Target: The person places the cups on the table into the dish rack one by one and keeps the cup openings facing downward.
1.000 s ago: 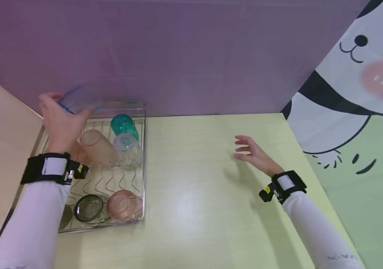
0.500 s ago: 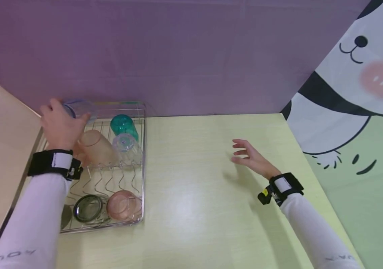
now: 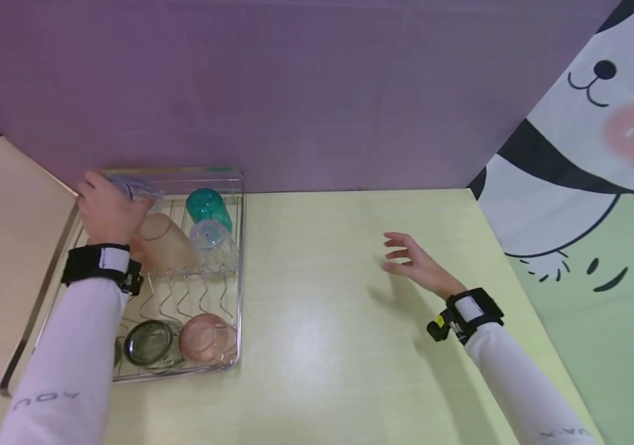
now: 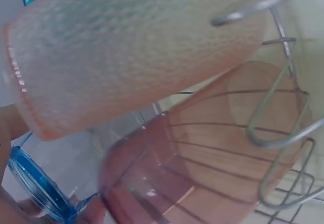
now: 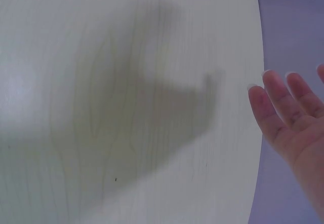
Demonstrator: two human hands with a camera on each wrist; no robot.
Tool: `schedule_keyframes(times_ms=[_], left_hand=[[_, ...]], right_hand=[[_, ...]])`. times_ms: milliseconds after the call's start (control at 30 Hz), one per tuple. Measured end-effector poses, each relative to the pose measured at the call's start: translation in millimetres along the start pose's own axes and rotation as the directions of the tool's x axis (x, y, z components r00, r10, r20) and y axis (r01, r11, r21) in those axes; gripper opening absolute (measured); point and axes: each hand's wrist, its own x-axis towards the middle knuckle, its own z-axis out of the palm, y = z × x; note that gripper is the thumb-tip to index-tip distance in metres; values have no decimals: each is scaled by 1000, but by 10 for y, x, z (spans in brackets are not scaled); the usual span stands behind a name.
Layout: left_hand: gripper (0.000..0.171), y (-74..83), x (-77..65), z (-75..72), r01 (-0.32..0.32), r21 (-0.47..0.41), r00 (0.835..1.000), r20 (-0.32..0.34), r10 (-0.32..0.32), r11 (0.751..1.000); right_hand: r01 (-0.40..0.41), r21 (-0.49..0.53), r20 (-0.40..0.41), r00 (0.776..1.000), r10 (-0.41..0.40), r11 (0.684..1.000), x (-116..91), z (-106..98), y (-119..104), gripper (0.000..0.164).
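My left hand (image 3: 109, 210) grips a clear blue-tinted glass (image 3: 141, 190) at the far left corner of the wire dish rack (image 3: 240, 259). In the left wrist view the blue base (image 4: 40, 186) of that glass shows between the fingers and thumb. Right beside it lean a frosted peach tumbler (image 3: 166, 244) and a smooth pinkish-orange glass (image 4: 202, 148), the latter mostly hidden by the hand in the head view. Over the right part of the table hovers my right hand (image 3: 417, 262), fingers loosely bent and holding nothing.
A teal glass (image 3: 208, 207) and a clear glass (image 3: 213, 240) stand in the rack's back right. A dark grey glass (image 3: 148, 343) and a pink glass (image 3: 205, 339) sit along its front. A purple wall (image 3: 317, 99) rises behind the table (image 3: 305, 309).
My left hand has lowered the blue-tinted glass into the rack's back left corner, shifting slightly toward me. The right hand has barely moved.
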Motion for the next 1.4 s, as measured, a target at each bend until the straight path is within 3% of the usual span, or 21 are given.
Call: schedule_keyframes(times_ms=[400,733,1167,1400], left_hand=[[91,-83,25,98,-21,7,999,47,20,1000],[85,-92,49,100,22,-91,993,115,-11,996],[82,-122,57,115,66,-53,981,184,-55,996],[81,-147,117,164,38,-66,979,204,-24,997]], right_hand=[[-8,-2,8,1000,8,1000,7,16,39,72],[-5,-13,1,1000,5,1000,-15,25,22,73],[-5,-17,14,1000,5,1000,-11,56,43,71],[-12,-21,12,1000,12,1000,4,62,64,71]])
